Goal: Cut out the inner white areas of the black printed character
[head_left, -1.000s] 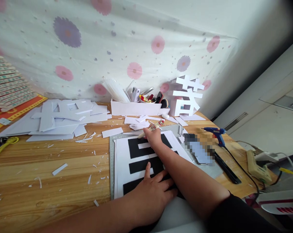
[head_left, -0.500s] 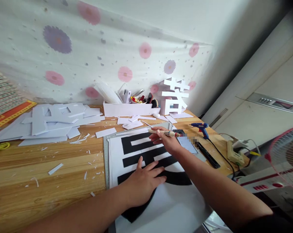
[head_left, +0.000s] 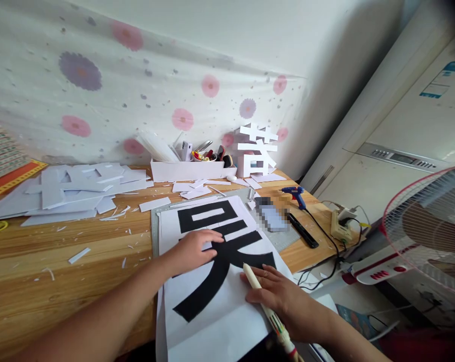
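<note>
A white sheet of paper (head_left: 205, 334) with a large black printed character (head_left: 227, 251) lies before me on a grey cutting mat (head_left: 155, 226). My left hand (head_left: 192, 250) rests on the left part of the character, fingers stretched out and holding nothing. Lower right, my right hand (head_left: 288, 299) lies over the sheet's edge. A thick cream multicolour pen (head_left: 263, 301) sits between its thumb and fingers, its pale end pointing away from me toward the black strokes. The coloured sliders show near the pen's near end.
White foam-board offcuts (head_left: 87, 193) are piled at left. Behind stand a white box of tools (head_left: 174, 171) and an assembled white character (head_left: 256, 151). To the right are a blurred-out phone (head_left: 273, 216), black utility knife (head_left: 303, 231), blue glue gun (head_left: 295, 193), power strip (head_left: 340, 226) and fan (head_left: 431, 226).
My right hand has come back toward me from the top of the character, with the pen still in it. My left hand has slid up and left, uncovering the lower strokes.
</note>
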`<state>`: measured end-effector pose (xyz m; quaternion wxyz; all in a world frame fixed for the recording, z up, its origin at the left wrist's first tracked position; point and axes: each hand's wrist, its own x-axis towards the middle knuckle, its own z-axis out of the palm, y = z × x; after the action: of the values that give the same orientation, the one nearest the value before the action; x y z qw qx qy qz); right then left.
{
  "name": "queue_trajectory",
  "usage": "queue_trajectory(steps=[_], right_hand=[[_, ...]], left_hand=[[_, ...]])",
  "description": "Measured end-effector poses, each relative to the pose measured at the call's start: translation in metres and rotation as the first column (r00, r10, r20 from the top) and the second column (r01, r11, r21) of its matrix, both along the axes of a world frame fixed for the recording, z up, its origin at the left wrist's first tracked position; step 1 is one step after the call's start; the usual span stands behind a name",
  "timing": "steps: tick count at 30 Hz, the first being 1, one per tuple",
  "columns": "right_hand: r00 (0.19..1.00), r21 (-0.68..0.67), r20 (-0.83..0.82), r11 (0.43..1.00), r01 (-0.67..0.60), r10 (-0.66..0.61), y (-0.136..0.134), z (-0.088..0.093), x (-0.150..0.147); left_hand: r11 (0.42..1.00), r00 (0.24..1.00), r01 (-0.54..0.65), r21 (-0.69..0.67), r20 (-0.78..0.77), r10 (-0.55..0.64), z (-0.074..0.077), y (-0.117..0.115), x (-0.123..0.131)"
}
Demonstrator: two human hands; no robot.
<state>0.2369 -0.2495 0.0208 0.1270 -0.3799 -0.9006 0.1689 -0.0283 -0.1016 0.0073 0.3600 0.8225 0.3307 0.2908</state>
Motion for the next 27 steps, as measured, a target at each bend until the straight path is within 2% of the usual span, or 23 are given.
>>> queue_trajectory(steps=[2, 4, 6, 9, 11, 13, 15, 17, 20, 23, 27], right_hand=[[0.996, 0.061, -0.048, 0.995, 0.077, -0.074, -0.004, -0.005, 0.002], [0.969, 0.076, -0.167, 0.978, 0.194, -0.179, 0.001, -0.003, 0.007], [0.899, 0.064, -0.304, 0.935, 0.35, -0.316, 0.013, 0.008, 0.014], [0.742, 0.099, -0.482, 0.813, 0.573, -0.465, 0.044, 0.04, 0.023], [0.691, 0.174, -0.552, 0.746, 0.643, -0.467, 0.07, 0.068, 0.024], [0.693, 0.261, -0.56, 0.697, 0.668, -0.454, 0.096, 0.095, 0.02], [0.724, 0.363, -0.544, 0.659, 0.658, -0.424, 0.118, 0.12, 0.014], [0.76, 0.432, -0.514, 0.646, 0.629, -0.397, 0.135, 0.142, 0.007], [0.81, 0.491, -0.459, 0.656, 0.574, -0.365, 0.153, 0.17, -0.004], [0.827, 0.521, -0.412, 0.646, 0.558, -0.382, 0.165, 0.198, -0.014], [0.801, 0.578, -0.396, 0.557, 0.597, -0.449, 0.176, 0.231, -0.024]], left_hand=[[0.992, 0.987, -0.116, -0.04, 0.109, 0.12, 0.008, 0.015, -0.013], [0.948, 0.924, -0.309, -0.073, 0.214, 0.317, 0.018, 0.033, -0.034], [0.845, 0.782, -0.524, -0.11, 0.33, 0.528, 0.026, 0.051, -0.061], [0.651, 0.56, -0.74, -0.169, 0.382, 0.735, 0.028, 0.075, -0.098], [0.583, 0.513, -0.79, -0.19, 0.317, 0.798, 0.021, 0.085, -0.113], [0.574, 0.543, -0.799, -0.181, 0.195, 0.817, 0.012, 0.092, -0.118], [0.604, 0.602, -0.782, -0.154, 0.067, 0.796, 0.003, 0.094, -0.117], [0.651, 0.66, -0.748, -0.13, -0.033, 0.751, -0.002, 0.094, -0.113], [0.709, 0.718, -0.696, -0.114, -0.123, 0.685, -0.004, 0.091, -0.108], [0.708, 0.715, -0.697, -0.108, -0.172, 0.678, -0.002, 0.089, -0.105], [0.68, 0.696, -0.718, -0.149, -0.152, 0.702, 0.0, 0.088, -0.1]])
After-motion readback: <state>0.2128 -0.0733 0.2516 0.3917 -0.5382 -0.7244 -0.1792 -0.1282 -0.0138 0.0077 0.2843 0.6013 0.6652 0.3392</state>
